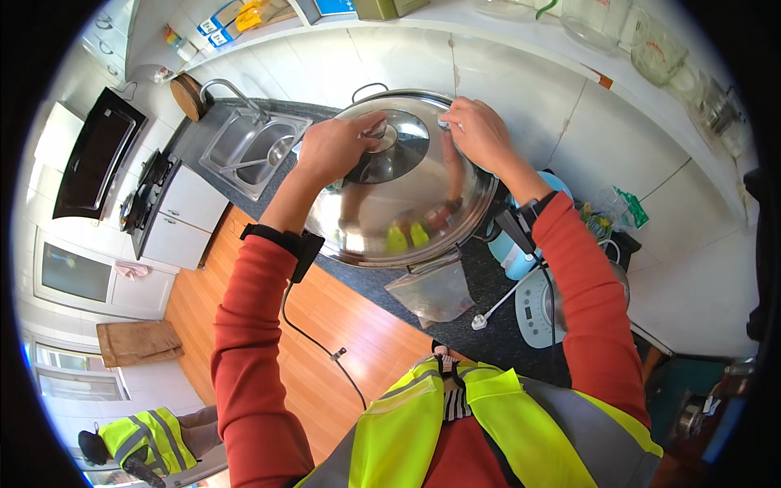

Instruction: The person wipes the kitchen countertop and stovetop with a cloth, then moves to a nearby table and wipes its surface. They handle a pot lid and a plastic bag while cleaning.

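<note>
A large steel pot lid (pixel 390 207), domed and shiny with a round glass window, covers a wide steel pot or steamer on the dark countertop. My left hand (pixel 339 143) grips the lid's central knob (pixel 385 141). My right hand (pixel 479 131) is at the lid's far right side, its fingers pinching a small shiny piece (pixel 444 122) that I cannot make out clearly. A clear zip bag (pixel 432 291) lies on the counter against the near side of the pot.
A double steel sink (pixel 253 149) with a ladle is at the left, a stove (pixel 143 189) beyond. At the right are a light blue appliance (pixel 512 244), a white plug (pixel 479 321) and a kitchen scale (pixel 534 314). A shelf (pixel 488 33) runs above. A co-worker (pixel 149 442) stands at lower left.
</note>
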Demonstrator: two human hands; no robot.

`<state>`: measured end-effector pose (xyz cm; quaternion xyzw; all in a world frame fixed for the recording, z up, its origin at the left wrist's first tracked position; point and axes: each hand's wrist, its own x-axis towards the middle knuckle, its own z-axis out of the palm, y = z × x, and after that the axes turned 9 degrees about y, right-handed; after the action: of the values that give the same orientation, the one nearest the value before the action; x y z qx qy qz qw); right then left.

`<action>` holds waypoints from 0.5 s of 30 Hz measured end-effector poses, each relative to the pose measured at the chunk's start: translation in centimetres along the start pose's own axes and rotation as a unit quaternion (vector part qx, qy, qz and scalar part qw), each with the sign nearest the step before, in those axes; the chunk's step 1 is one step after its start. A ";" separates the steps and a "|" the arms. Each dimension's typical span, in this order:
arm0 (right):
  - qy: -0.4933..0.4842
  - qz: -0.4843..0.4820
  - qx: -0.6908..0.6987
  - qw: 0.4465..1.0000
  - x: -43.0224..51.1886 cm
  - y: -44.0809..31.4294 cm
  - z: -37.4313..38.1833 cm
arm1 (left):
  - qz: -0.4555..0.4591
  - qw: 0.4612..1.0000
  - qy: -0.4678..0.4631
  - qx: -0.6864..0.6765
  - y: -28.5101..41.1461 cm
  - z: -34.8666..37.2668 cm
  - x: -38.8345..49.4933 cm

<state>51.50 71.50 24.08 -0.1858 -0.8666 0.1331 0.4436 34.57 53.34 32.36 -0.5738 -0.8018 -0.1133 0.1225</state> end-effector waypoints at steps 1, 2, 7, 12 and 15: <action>-0.001 -0.005 0.002 1.000 -0.3 0.0 -0.2 | 0.002 1.000 0.001 0.002 0.1 0.0 -0.1; -0.013 0.002 -0.008 1.000 -0.9 -0.1 -0.6 | 0.000 1.000 0.002 0.003 0.1 -0.1 -0.1; -0.014 0.021 0.056 0.998 -2.3 0.4 -1.0 | -0.007 1.000 0.004 -0.002 0.1 0.0 -0.2; -0.086 0.085 0.061 0.991 3.9 4.7 3.8 | 0.001 1.000 0.001 0.024 0.1 0.2 0.1; -0.146 0.153 0.084 0.974 4.8 6.2 4.4 | 0.006 0.999 0.010 0.036 0.2 0.4 0.0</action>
<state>46.57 78.92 22.55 -0.2566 -0.8693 0.2972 0.3003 34.71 53.51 31.94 -0.5730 -0.8004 -0.0890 0.1517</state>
